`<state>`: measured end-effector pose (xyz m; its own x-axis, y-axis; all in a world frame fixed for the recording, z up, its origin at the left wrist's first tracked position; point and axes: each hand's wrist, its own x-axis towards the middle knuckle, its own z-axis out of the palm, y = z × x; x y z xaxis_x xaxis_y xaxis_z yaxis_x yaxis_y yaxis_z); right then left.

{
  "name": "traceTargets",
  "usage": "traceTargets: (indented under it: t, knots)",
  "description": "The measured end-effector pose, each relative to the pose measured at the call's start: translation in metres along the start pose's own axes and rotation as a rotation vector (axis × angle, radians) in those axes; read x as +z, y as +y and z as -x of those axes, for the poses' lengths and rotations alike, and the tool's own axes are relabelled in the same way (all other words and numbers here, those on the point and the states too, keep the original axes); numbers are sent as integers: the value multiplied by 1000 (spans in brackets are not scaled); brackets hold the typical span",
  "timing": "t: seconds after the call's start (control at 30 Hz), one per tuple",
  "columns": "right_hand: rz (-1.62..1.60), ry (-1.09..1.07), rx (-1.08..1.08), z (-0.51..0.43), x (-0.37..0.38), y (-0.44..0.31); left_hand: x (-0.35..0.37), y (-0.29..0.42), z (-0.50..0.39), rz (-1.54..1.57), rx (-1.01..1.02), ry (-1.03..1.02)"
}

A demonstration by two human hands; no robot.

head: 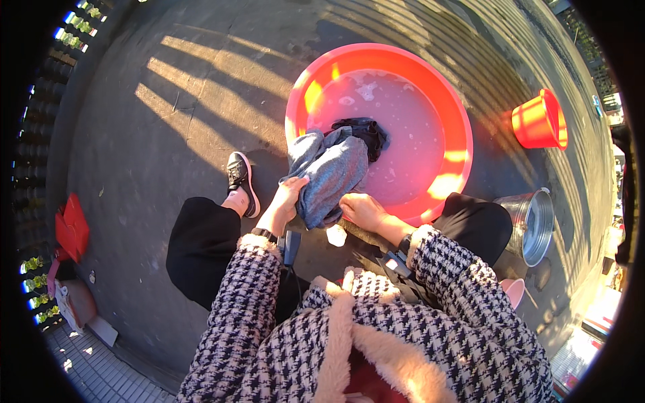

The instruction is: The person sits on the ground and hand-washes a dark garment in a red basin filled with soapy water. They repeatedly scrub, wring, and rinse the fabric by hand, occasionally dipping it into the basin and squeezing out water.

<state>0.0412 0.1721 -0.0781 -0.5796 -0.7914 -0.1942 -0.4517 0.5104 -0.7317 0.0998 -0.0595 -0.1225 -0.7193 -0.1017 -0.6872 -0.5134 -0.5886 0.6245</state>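
Note:
A wet grey-blue garment [330,171] hangs over the near-left rim of a large red plastic basin [456,131]. My left hand [286,196] grips its left edge, thumb on top. At its lower right edge my right hand [365,211] is curled closed on the cloth, just above the near rim; its fingertips are partly hidden. Beyond the grey garment, a black garment [370,138] lies bunched, partly in the water. Cloudy water [403,131] with patches of suds fills the bottom of the basin. A white lump [336,235] sits below the rim between my hands.
To the right stand a red plastic bucket [534,121] and a metal bucket [519,226] holding water, with a pink container [513,292] nearer me. My shoe [239,176] is left of the basin. A red object [72,226] lies far left on the concrete floor [151,151].

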Motion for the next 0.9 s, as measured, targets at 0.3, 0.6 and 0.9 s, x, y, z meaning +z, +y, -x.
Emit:
traceTargets:
  t: [0.3, 0.6, 0.9]
  knots:
    - [398, -576, -227, 37, 74, 23, 0, -1, -3, 7, 34, 43]
    - [399, -330, -396, 41, 83, 26, 2, -2, -5, -20, 35, 53]
    - [517, -271, -375, 47, 72, 22, 4, -2, -8, -78, 37, 126]
